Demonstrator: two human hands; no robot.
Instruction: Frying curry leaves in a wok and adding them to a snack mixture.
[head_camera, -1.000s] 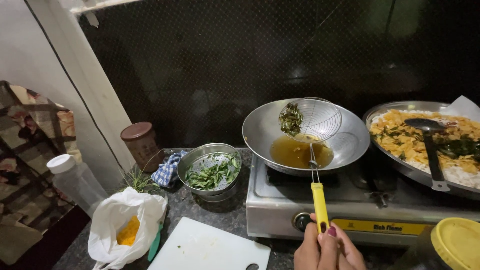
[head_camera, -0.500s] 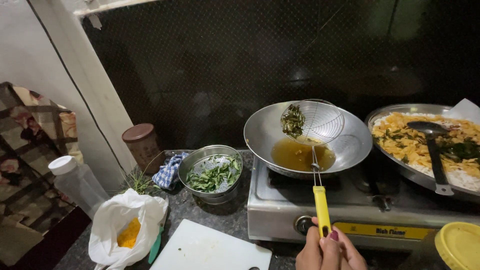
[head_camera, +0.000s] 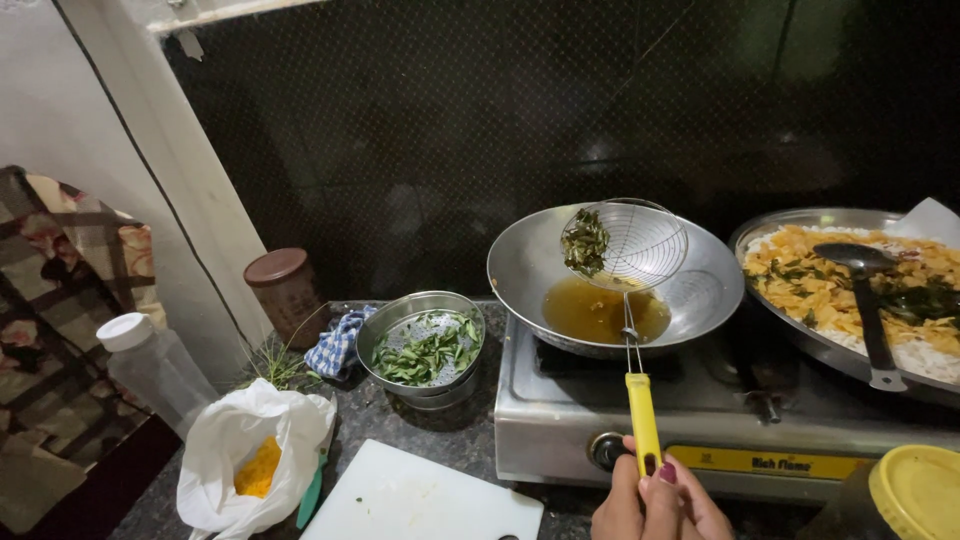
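Up over the wok (head_camera: 700, 290), the wire skimmer (head_camera: 625, 245) is tilted with a clump of dark fried leaves (head_camera: 585, 242) caught at its left rim, above the pool of brown oil (head_camera: 600, 310). One hand (head_camera: 655, 505) — which one cannot be told — grips the end of its yellow handle (head_camera: 642, 420) at the stove's front edge; the other hand is out of view. The wok fills the left burner of the steel stove (head_camera: 560, 420), leaving little room before the wide tray (head_camera: 800, 335) of yellow rice with a dark ladle (head_camera: 870, 300). Left of the stove sit a steel bowl (head_camera: 425, 345) of green leaves, a checked cloth (head_camera: 335, 345), a brown jar (head_camera: 285, 290) and a white bag (head_camera: 250, 465). A white cutting board (head_camera: 420, 500) lies in front — bare — and a yellow-lidded jar (head_camera: 915, 495) stands at lower right.
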